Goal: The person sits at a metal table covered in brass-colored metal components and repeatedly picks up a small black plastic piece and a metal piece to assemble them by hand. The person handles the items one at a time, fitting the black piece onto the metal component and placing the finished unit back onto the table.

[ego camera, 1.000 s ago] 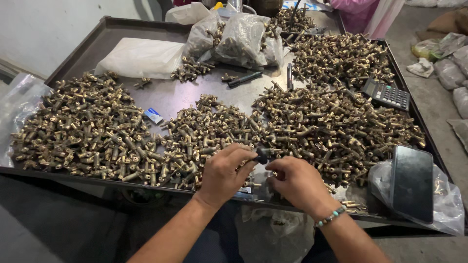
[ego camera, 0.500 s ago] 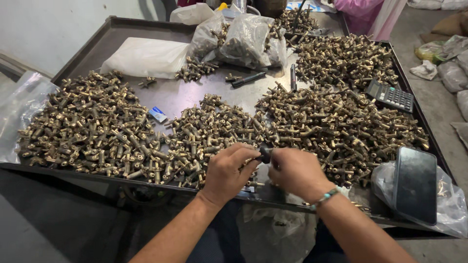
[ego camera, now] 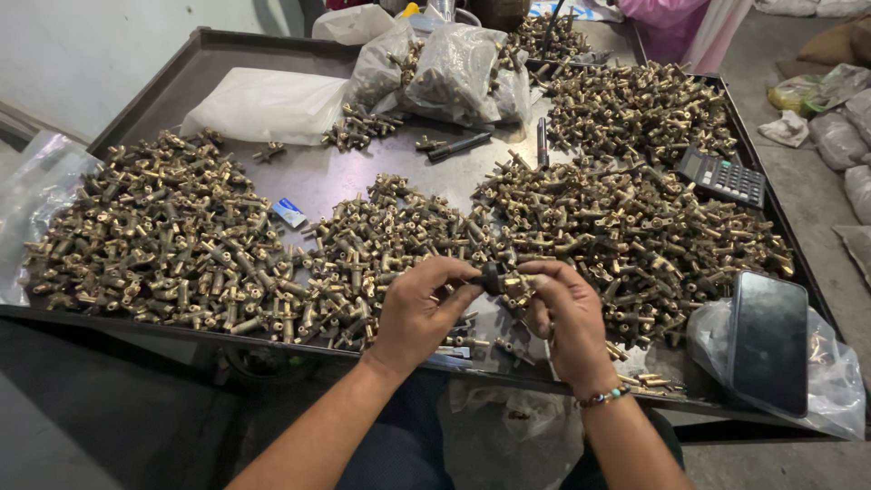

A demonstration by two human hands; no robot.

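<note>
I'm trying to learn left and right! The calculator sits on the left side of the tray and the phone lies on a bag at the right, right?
Not quite: the head view shows the calculator on the tray's right side, beyond the phone lying on its bag.

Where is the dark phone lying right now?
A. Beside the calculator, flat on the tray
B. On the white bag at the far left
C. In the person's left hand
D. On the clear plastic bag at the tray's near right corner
D: the dark phone rests on the clear plastic bag at the near right corner, well nearer than the calculator.
</note>
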